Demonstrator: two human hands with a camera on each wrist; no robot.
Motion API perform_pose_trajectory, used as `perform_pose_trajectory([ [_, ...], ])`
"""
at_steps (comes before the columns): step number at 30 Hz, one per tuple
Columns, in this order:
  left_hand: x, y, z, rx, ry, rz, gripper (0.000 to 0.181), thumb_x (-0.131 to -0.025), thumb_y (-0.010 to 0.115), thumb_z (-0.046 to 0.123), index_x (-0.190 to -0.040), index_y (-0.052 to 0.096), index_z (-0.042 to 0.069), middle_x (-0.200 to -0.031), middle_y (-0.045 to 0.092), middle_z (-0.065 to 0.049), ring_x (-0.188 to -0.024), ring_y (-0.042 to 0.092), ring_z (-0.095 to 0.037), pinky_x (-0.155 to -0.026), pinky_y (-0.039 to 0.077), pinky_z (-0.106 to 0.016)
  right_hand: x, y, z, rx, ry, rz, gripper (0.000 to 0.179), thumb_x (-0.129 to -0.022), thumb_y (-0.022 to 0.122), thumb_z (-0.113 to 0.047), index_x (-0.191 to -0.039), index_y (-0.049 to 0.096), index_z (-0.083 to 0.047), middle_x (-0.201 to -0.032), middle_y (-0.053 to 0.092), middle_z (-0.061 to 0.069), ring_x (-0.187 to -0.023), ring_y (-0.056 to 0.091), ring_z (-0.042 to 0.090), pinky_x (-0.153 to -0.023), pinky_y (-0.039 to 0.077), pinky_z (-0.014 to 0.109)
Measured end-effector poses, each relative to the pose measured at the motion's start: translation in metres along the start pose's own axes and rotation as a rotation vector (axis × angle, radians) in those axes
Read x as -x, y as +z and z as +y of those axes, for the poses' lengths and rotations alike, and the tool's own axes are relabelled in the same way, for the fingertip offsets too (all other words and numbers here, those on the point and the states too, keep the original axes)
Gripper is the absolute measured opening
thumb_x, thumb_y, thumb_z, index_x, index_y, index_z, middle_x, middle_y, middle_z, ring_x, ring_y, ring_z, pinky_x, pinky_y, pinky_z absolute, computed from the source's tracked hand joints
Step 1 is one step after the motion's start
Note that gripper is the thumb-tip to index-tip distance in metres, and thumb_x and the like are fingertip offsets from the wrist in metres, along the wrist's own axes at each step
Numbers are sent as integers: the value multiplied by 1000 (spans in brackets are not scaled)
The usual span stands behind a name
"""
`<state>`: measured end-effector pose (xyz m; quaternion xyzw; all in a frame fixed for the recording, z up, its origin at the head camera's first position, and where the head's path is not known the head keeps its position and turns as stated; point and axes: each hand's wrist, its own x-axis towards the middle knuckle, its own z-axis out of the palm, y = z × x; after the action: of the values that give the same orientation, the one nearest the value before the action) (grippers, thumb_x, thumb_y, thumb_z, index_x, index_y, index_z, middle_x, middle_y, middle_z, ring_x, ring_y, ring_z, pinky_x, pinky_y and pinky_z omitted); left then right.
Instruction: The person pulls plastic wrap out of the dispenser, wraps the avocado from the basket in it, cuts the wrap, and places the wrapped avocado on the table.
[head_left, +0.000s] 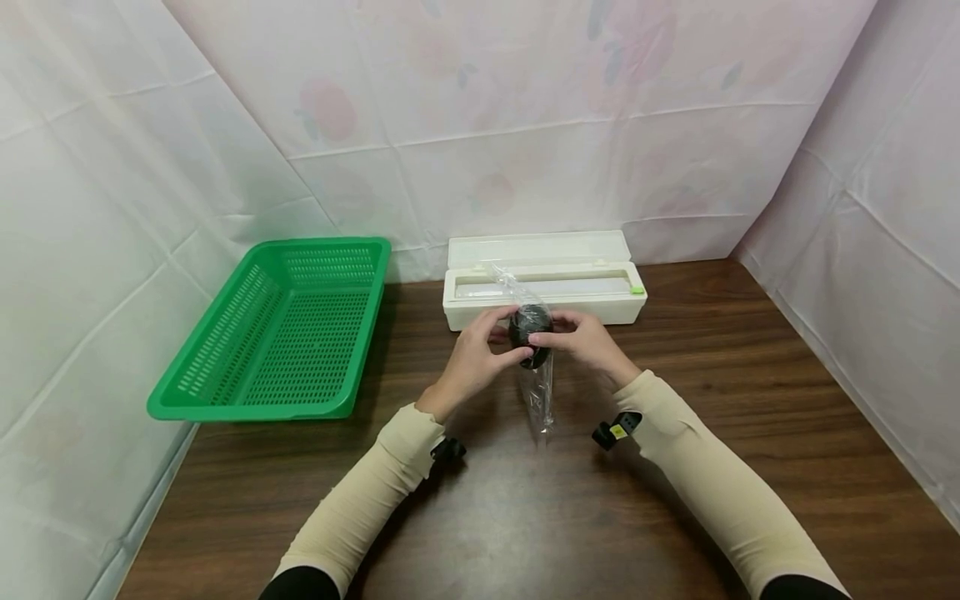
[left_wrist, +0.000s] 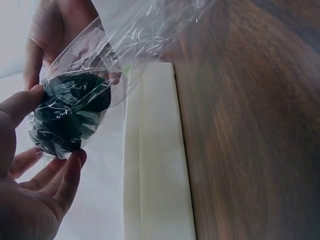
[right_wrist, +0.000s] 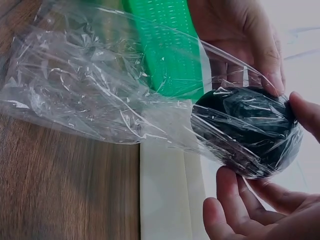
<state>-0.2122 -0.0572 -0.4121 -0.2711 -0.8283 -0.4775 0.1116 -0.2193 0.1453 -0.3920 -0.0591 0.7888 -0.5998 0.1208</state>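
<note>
A dark, oval, avocado-like fruit (head_left: 530,332) is wrapped in clear cling film (head_left: 538,400), whose loose ends stick out above and below it in the head view. My left hand (head_left: 474,354) grips its left side between thumb and fingers. From the other side my right hand (head_left: 588,342) holds it too, thumb across the front. Both wrist views show the fruit (left_wrist: 70,115) under creased, shiny film (right_wrist: 85,85). Just behind the hands stands a white cling film dispenser (head_left: 543,312) with its lid (head_left: 540,247) raised. The fruit's underside is hidden.
On the left of the brown wooden table (head_left: 480,533) stands a green plastic basket (head_left: 363,333) with slotted walls. A light green slider (head_left: 637,291) sits at the dispenser's right end. Pale patterned cloth (head_left: 480,125) hangs along the back and sides.
</note>
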Motion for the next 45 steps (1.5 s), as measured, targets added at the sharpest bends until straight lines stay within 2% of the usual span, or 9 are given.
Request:
perform_pose_trajectory([
  [5,0,-1,1,1,-11,-2,62,-80,81,17,-135,54,6,-127,59,-15,-99,68,-26,-86,57,-29,0,2,-1,-14,-1,-7,51,-86,74,-22,-129,58,2,-121,65,22,-101,62,19,-97,49,46],
  [12,-3,-3,2,5,-13,-10,62,-80,81,19,-135,54,7,-126,59,-15,-97,69,-25,-85,57,-29,4,1,-5,82,-51,11,52,-88,72,-24,-130,57,3,-120,65,24,-105,63,24,-85,50,26],
  [21,-3,-4,3,16,-5,-24,61,-80,81,18,-135,54,6,-128,58,-15,-97,69,-25,-87,56,-30,3,1,-4,112,-92,0,49,-88,71,-19,-128,57,7,-115,66,26,-95,64,18,-77,50,21],
  [25,-5,-10,4,35,-23,-35,59,-85,77,23,-136,53,6,-129,58,-15,-99,68,-25,-89,56,-31,4,2,-4,108,-80,17,51,-87,72,-20,-128,57,6,-116,66,25,-93,63,15,-77,51,21],
  [28,-9,-21,2,24,-9,12,57,-86,76,23,-135,55,4,-127,59,-17,-99,69,-26,-88,57,-33,6,3,-5,79,-73,18,51,-86,74,-20,-127,58,5,-114,66,24,-90,64,13,-82,52,28],
  [32,-18,-41,2,-72,68,142,45,-85,76,17,-126,64,4,-121,63,-16,-98,67,-28,-86,56,-39,8,3,-5,57,-65,10,51,-85,75,-19,-127,59,3,-111,68,21,-87,63,10,-85,52,33],
  [35,-23,-52,2,-189,123,186,38,-86,75,16,-122,68,6,-119,66,-13,-105,63,-29,-90,53,-42,10,2,-4,70,-59,19,52,-84,75,-20,-128,59,2,-111,67,18,-87,62,9,-81,51,28],
  [39,-28,-59,3,-352,204,158,39,-86,75,18,-123,68,9,-122,66,-11,-113,57,-30,-96,48,-44,12,1,-4,88,-65,1,53,-84,75,-22,-128,59,3,-111,68,18,-89,62,11,-81,50,25],
  [45,-34,-62,5,-564,410,71,43,-83,78,14,-125,67,13,-130,64,-11,-121,53,-33,-104,43,-48,14,2,-5,93,-67,-20,54,-83,75,-24,-127,59,3,-111,68,18,-92,61,12,-84,49,26],
])
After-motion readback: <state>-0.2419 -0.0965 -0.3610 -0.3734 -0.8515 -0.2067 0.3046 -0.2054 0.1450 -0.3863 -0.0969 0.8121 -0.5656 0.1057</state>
